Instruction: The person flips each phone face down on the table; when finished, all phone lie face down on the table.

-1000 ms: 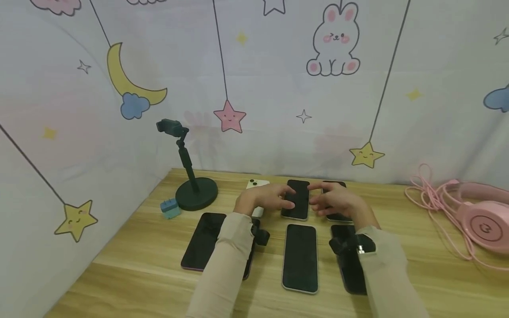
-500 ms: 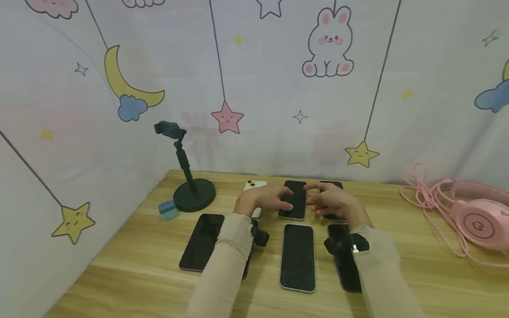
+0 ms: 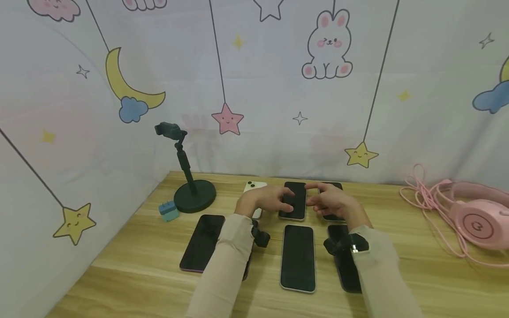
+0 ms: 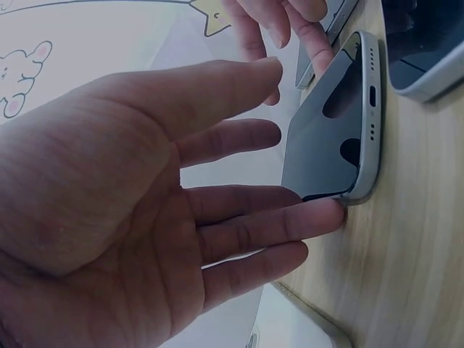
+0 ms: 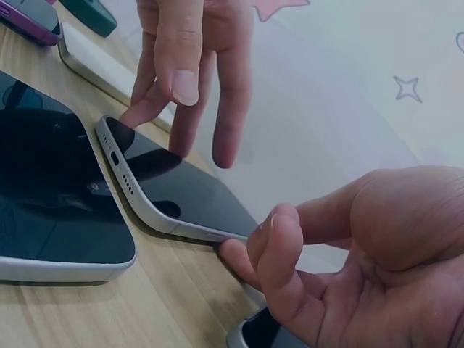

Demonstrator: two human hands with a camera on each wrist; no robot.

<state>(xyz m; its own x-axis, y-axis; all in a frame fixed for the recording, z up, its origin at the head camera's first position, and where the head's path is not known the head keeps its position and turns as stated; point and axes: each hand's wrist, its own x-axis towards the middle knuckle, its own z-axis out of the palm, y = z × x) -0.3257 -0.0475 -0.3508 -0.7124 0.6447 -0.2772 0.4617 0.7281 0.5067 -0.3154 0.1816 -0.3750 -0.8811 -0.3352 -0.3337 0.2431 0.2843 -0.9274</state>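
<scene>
As the left hand (image 3: 268, 198) at nine o'clock and right hand (image 3: 333, 202) at three flanked the rear middle phone (image 3: 298, 199), fingers loosely spread, alignment seemed underway; finishing likely called for light, even nudges.

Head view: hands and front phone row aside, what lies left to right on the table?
Two-tone blue block, dark phone stand, white phone, middle rear phone, right rear phone, pink headphones.
</scene>
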